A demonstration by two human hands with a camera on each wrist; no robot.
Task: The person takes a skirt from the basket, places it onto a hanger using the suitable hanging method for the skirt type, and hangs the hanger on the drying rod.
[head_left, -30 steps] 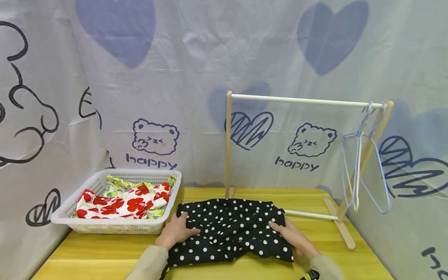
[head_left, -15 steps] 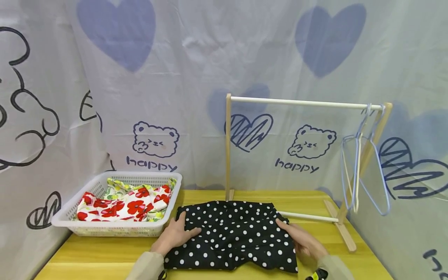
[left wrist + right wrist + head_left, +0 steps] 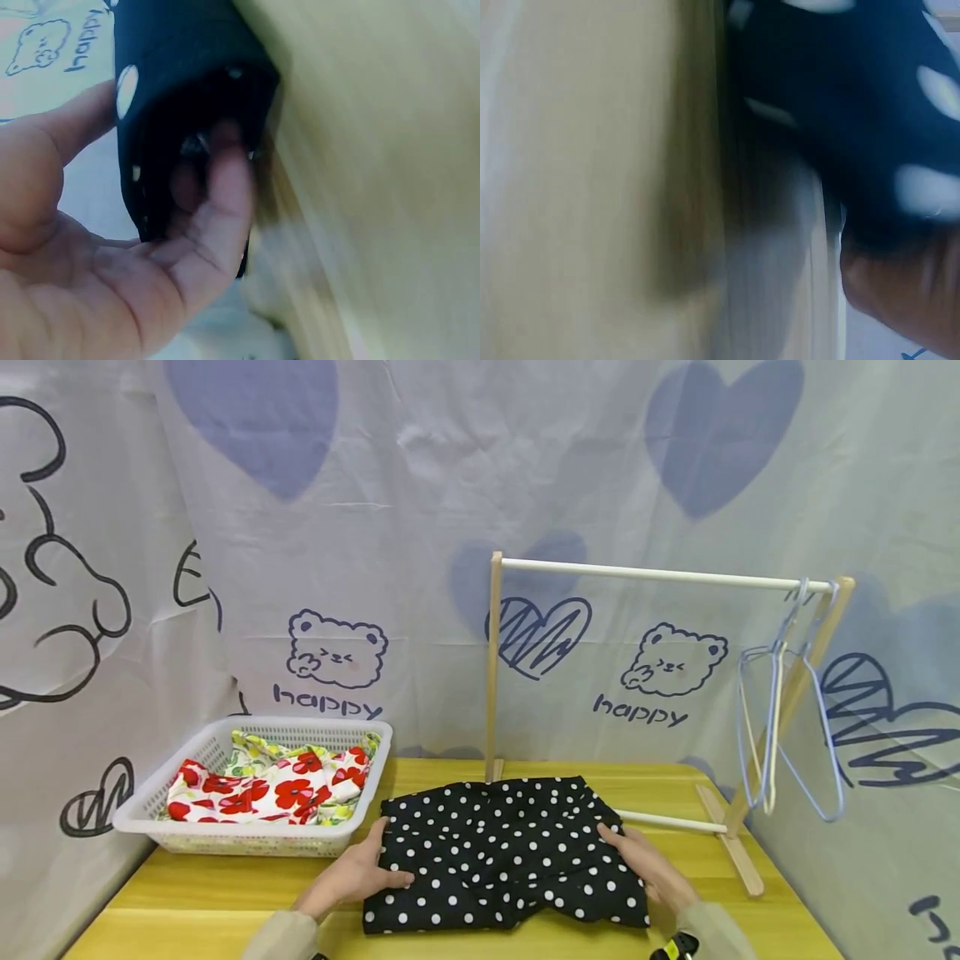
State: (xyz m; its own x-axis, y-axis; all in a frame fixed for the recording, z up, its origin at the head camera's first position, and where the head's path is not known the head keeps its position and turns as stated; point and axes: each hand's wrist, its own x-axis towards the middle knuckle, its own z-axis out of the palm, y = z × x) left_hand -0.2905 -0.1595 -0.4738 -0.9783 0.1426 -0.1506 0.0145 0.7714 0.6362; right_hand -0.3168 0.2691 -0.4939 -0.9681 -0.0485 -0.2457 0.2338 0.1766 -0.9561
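Observation:
Spread out in front of me is a black garment with white polka dots, shaped like shorts with a notch in its near edge. My left hand grips its left side, thumb on top. In the left wrist view the fingers of that hand reach into the fold of the dark cloth. At the right side my right hand pinches the edge, thumb above and its other fingers hidden underneath. The right wrist view is blurred and shows the dotted cloth over the table.
A white plastic basket with red-flowered cloth and yellow-green cloth stands at the left. Behind and to the right is a rack with a white rail. Several hangers hang at its right end. All stand on a yellow wooden table.
Both hands have drawn outward at the garment's sides, the right one further right and the left one further left. The cloth lies smoother and wider than before.

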